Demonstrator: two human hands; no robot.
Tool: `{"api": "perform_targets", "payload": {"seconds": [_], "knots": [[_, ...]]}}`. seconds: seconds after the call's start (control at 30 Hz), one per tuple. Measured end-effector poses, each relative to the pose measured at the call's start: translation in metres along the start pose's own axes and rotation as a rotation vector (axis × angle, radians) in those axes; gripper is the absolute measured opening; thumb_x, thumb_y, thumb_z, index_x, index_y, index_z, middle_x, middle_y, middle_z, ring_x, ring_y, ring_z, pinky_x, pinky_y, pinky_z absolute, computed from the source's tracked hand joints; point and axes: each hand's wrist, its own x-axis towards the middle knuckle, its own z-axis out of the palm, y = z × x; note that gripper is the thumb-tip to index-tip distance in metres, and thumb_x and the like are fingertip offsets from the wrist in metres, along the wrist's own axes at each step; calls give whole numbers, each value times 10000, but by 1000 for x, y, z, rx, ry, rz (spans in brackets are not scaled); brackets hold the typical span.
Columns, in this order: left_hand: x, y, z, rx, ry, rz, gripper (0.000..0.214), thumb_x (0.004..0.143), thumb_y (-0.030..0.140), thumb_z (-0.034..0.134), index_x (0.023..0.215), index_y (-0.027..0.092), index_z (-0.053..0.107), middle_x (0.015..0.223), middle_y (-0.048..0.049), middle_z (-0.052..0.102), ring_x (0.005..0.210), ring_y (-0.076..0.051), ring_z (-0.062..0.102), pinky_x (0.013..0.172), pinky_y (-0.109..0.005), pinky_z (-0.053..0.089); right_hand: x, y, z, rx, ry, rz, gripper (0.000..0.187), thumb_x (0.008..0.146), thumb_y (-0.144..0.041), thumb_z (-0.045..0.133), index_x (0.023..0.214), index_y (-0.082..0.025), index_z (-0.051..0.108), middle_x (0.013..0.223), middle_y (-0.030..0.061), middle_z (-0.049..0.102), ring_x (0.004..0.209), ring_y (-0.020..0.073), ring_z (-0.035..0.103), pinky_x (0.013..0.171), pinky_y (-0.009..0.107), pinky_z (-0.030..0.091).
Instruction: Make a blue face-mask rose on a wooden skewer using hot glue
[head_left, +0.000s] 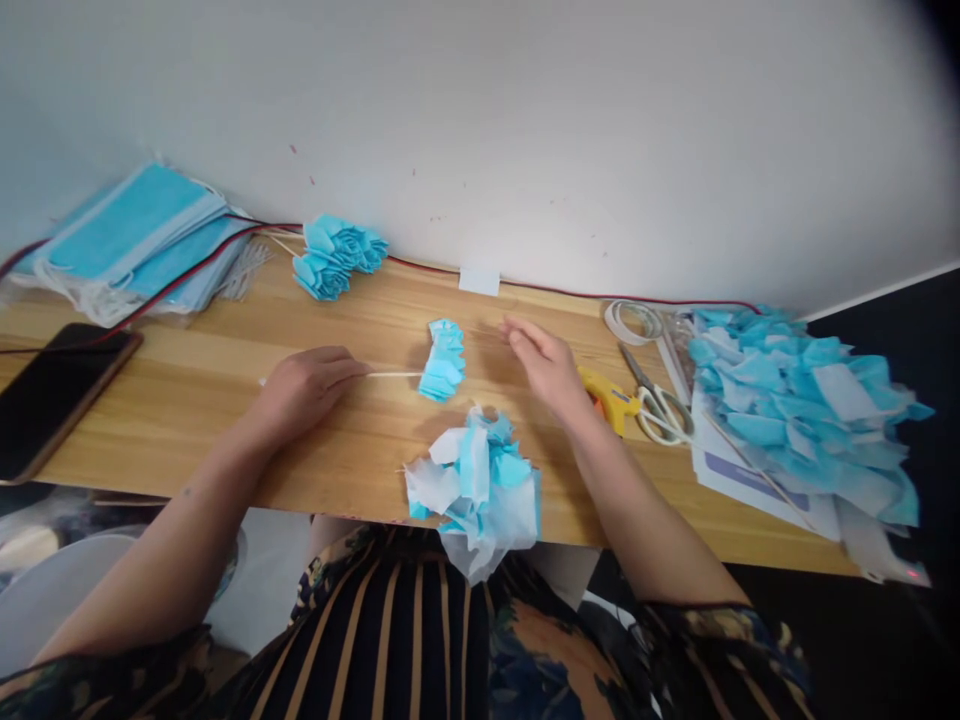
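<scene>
My left hand (313,388) is closed round a thin pale stick (395,374), which lies level just above the wooden table. At the stick's right end is a blue pleated flower (443,361), made of mask-like fabric. My right hand (541,362) is to the right of the flower, apart from it. Its thumb and fingers come together at the tips; whether something fine is between them is too blurred to tell. Nearer my body, a loose pile of blue and white fabric pieces (480,480) hangs partly over the table's front edge.
Stacked blue face masks (139,225) and a phone (60,395) lie at left. Finished blue flowers (337,255) rest near the wall. To the right are a yellow glue gun (611,400), scissors (660,408), a tape roll (634,322) and a large blue fabric heap (802,400).
</scene>
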Motion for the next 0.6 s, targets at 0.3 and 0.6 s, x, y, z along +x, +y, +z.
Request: {"api": "perform_targets", "payload": {"seconds": [0.3,0.6], "knots": [[0,1,-1,-4,47,55,399,1079,310,398,1039,181,774,963,-105,746,834,-208,689,723,-296,494,55,-7,42,69,-107,264,299,994,-223,478,1160,-192,725,1116,123,789,910,204,780,654,301,636],[0,-1,0,-15,88,80,394,1084,295,405,1044,181,780,949,-95,748,834,-193,686,727,-282,492,61,-42,47,119,-195,522,224,975,-153,560,829,-156,730,797,46,748,562,84,621,438,167,450]]}}
